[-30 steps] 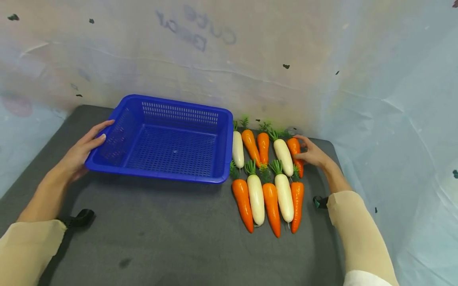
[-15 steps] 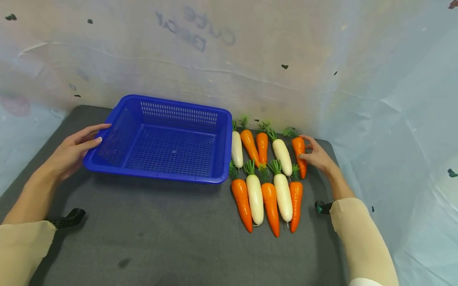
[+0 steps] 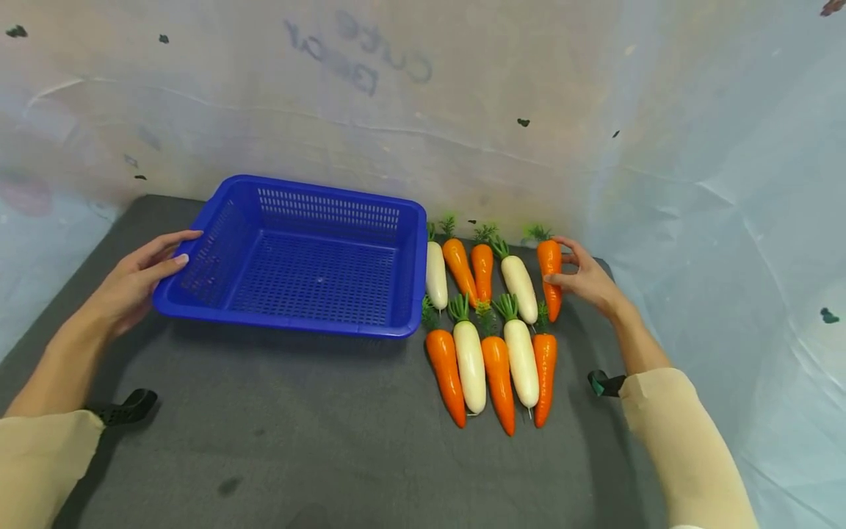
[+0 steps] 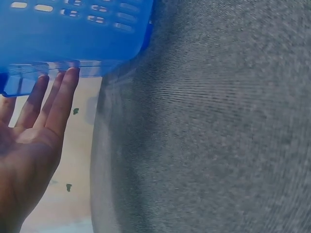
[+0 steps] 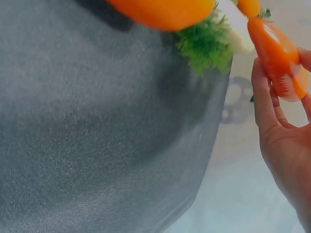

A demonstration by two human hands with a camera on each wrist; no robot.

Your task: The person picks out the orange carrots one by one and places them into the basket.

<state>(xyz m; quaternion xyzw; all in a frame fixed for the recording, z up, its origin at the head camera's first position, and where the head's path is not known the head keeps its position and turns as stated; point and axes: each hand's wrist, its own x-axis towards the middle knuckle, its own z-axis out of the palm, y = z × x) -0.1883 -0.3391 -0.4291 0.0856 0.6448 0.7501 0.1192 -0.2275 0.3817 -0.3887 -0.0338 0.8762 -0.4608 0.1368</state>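
Note:
A blue perforated basket [image 3: 297, 257] stands empty on the dark grey mat [image 3: 297, 441]. My left hand [image 3: 142, 275] lies with straight fingers against its left rim; the left wrist view shows the fingertips [image 4: 63, 85] touching the basket's edge [image 4: 73, 34]. My right hand [image 3: 584, 283] pinches an orange toy carrot [image 3: 548, 264] with a green top, between thumb and fingers, at the right end of the back row. The carrot stands a little apart from the white radish beside it. In the right wrist view the carrot [image 5: 274, 53] sits against my fingers [image 5: 262, 97].
Two rows of toy carrots and white radishes [image 3: 492, 323] lie right of the basket; the front row [image 3: 499, 375] has several. A black clip [image 3: 128, 406] sits at the mat's left edge, another [image 3: 604, 382] at its right. A plastic sheet [image 3: 463, 110] hangs close behind.
My right hand has taken hold of the end carrot and shifted it up and to the right, away from the white radish. The left hand stays at the basket's rim.

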